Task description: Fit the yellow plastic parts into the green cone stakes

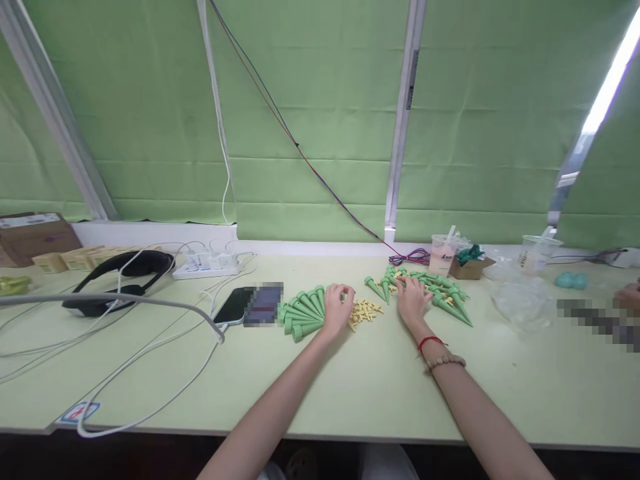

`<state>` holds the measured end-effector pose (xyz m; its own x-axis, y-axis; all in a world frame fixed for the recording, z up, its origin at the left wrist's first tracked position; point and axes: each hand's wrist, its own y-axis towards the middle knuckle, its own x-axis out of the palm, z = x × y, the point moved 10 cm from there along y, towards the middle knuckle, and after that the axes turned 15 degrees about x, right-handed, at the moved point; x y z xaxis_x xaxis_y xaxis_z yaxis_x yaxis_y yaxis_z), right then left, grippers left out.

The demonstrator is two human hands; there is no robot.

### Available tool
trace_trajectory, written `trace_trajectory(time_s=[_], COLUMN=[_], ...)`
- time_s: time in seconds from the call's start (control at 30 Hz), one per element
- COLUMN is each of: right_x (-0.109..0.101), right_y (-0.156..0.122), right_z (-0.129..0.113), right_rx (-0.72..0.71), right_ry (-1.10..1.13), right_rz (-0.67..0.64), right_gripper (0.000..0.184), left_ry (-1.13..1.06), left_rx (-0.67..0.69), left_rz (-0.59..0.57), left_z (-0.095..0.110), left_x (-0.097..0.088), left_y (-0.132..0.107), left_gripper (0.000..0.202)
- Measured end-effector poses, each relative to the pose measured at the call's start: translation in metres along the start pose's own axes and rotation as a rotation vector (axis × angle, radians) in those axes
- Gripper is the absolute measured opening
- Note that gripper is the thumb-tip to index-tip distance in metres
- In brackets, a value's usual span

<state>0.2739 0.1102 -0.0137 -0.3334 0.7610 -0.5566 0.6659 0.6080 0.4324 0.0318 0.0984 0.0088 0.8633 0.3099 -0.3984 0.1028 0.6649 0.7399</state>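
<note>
Bent into a pinch, the fingers of my left hand are beside a fan of green plastic spikes with capped ends. Whatever sits between those fingertips is too small to make out. A pile of small pale-yellow plastic pieces lies just to that hand's right. My right hand reaches into a heap of more green spikes, mixed with a few yellow pieces. Its fingers curl down among them, and their tips are partly hidden. Red cord and a beaded bracelet circle the right wrist.
Two phones lie left of the fan, near black headphones, a white power strip and looping cables. Behind the heap stand a drink cup and a small box. Plastic bags and another person's hand are at right.
</note>
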Motion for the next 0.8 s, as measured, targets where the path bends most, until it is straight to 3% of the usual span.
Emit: trace_trajectory(time_s=[0.1,0.23,0.4,0.5,0.63,0.73,0.8], right_x=[-0.004,0.020,0.039,0.047,0.040,0.031,0.027], right_y=[-0.006,-0.023,-0.048,-0.060,-0.064,-0.068,-0.071], right_z=[-0.005,-0.014,-0.039,-0.050,-0.058,-0.065,-0.067], right_rx=[0.056,0.152,0.217,0.248,0.175,0.066,0.017], right_ry=[0.354,0.660,0.933,0.961,0.888,0.794,0.695], right_rz=[-0.050,-0.307,-0.561,-0.692,-0.673,-0.622,-0.581], right_gripper=[0.039,0.046,0.049,0.053,0.049,0.041,0.038], left_ry=[-0.101,-0.127,-0.066,-0.079,-0.101,-0.122,-0.135], left_rx=[-0.046,0.015,0.104,0.103,0.155,0.127,0.068], left_rz=[0.008,-0.048,-0.208,-0.297,-0.337,-0.305,-0.204], left_z=[-0.001,0.006,0.016,0.018,0.027,0.024,0.016], left_x=[0.003,0.011,0.026,0.034,0.039,0.040,0.034], left_y=[0.000,-0.003,-0.013,-0.020,-0.023,-0.022,-0.020], left_gripper=[0.020,0.023,0.032,0.040,0.036,0.030,0.027])
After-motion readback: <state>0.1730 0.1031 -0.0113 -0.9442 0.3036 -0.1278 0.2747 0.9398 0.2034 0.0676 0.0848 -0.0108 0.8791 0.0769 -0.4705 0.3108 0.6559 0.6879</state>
